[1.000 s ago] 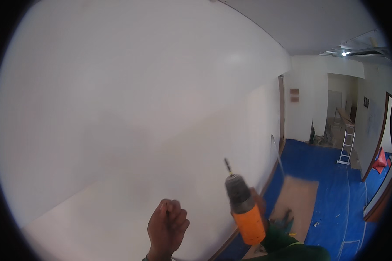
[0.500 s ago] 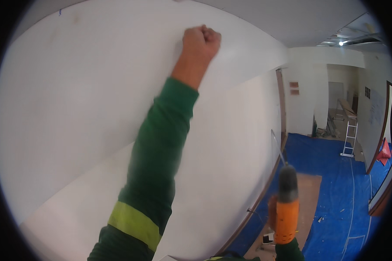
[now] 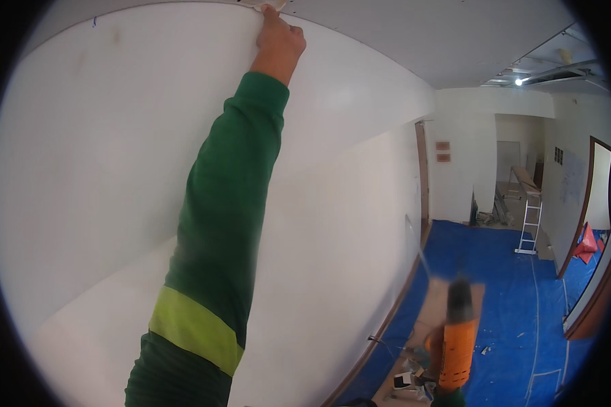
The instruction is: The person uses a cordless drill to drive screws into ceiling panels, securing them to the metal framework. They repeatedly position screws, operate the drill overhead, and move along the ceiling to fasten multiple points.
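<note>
The left hand [image 3: 280, 42] was raised, one finger extended at a pale patch [image 3: 259, 3] by the ceiling [image 3: 373, 24], the others curled; whether it pinched anything, I could not tell. The right hand [image 3: 435, 356] was wrapped round the orange drill [image 3: 457, 353], held low. The step looked like feeling that spot, the next seemingly calling for steady reach. Clutter [image 3: 409, 381] on the brown board [image 3: 433, 305] might hinder footing; a ladder [image 3: 531, 220] stood beyond

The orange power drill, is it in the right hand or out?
In: the right hand shows against the left side of the orange power drill, green cuff below. The drill hides part of the grip.
</note>
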Motion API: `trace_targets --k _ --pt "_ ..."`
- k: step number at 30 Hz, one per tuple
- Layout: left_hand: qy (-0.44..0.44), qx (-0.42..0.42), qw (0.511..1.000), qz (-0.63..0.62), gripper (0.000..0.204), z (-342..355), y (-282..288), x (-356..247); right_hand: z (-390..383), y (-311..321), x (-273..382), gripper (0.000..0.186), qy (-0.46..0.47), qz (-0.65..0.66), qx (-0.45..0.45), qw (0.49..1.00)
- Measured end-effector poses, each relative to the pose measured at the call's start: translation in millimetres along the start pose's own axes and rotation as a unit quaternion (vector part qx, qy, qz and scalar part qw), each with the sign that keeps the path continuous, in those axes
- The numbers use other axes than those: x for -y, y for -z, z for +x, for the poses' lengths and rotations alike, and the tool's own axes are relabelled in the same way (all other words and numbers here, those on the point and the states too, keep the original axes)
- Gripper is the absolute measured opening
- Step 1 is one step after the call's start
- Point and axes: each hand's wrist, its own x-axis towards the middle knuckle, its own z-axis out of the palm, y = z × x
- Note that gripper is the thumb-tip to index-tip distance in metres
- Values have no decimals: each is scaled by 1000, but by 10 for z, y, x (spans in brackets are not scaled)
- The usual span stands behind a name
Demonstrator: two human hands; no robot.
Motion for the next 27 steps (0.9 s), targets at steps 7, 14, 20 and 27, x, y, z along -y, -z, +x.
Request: trace_targets --k 7,14,20,27 --pt "-96 6 974 203 46 -179 -114 -248 -219 -47 -210 37 -64 -97 12 993" --pt "10 -100 993 60 27 -273 -417 -62 -478 -62 -343 38 -108 -197 11 974" --pt "1 -45 998 50 28 365 -239 -395 -685 -50 -505 39 -105 -259 59 958" --pt "-5 -11 996 85 29 307 -150 -276 -729 12 -644 41 -76 -345 63 933"
